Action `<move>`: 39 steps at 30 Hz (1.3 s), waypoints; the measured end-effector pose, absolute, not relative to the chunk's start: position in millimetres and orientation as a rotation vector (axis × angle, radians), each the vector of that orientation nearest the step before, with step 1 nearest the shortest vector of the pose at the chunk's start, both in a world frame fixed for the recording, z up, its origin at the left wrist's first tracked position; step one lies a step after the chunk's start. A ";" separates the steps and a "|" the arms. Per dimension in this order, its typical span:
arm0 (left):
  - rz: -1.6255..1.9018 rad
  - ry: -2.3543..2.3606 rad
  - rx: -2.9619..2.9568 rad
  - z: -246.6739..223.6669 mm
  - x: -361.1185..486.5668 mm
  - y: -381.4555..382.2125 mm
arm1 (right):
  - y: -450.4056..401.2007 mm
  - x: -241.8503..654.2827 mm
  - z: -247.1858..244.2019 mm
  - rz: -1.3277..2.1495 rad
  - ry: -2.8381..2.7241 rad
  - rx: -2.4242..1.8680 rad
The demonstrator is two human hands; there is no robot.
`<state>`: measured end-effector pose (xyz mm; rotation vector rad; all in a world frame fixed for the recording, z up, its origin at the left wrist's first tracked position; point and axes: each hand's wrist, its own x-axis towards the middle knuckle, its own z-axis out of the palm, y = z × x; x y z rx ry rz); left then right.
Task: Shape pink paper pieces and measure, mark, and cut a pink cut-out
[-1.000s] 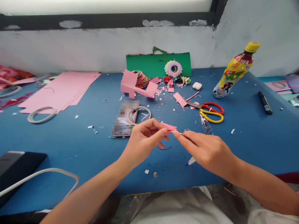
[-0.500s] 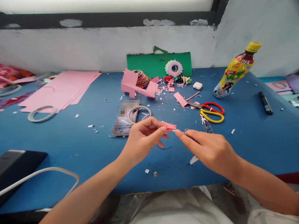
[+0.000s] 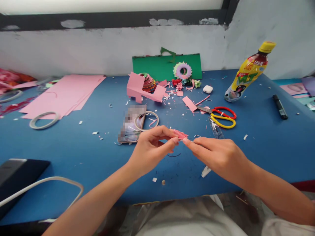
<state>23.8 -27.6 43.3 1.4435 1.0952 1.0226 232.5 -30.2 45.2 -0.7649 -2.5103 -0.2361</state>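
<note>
A small piece of folded pink paper (image 3: 180,133) is pinched between the thumb and fingers of my left hand (image 3: 155,144). My right hand (image 3: 218,155) is closed, its thumb and forefinger tips meeting the near edge of that paper. A thin pale sliver shows at those fingertips; what it belongs to is hidden. Below the right hand a white piece (image 3: 206,171) sticks out, and I cannot tell whether the hand holds it. Behind my left hand a roll of tape (image 3: 157,115) rests partly on a phone (image 3: 131,126).
Scissors (image 3: 224,124) and a clear ruler (image 3: 216,129) lie beyond my right hand. A bottle (image 3: 248,75) and a marker (image 3: 280,106) are at right. Pink sheets (image 3: 61,91) and another tape roll (image 3: 44,120) lie left. Cut pink paper (image 3: 145,90) and a paper ring (image 3: 182,70) are at the back.
The folded pink paper has turned slightly and shifted a little to the right in my left hand. The white piece below my right hand has moved slightly down and right.
</note>
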 end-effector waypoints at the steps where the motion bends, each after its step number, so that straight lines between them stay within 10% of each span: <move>1: 1.019 1.071 1.446 43.7 22.9 -27.4 | -29.4 233.6 44.7 -0.196 -2.503 -0.760; 39: 1.078 1.060 1.528 54.5 15.6 -23.9 | -29.4 237.2 48.3 -0.044 -2.382 -0.630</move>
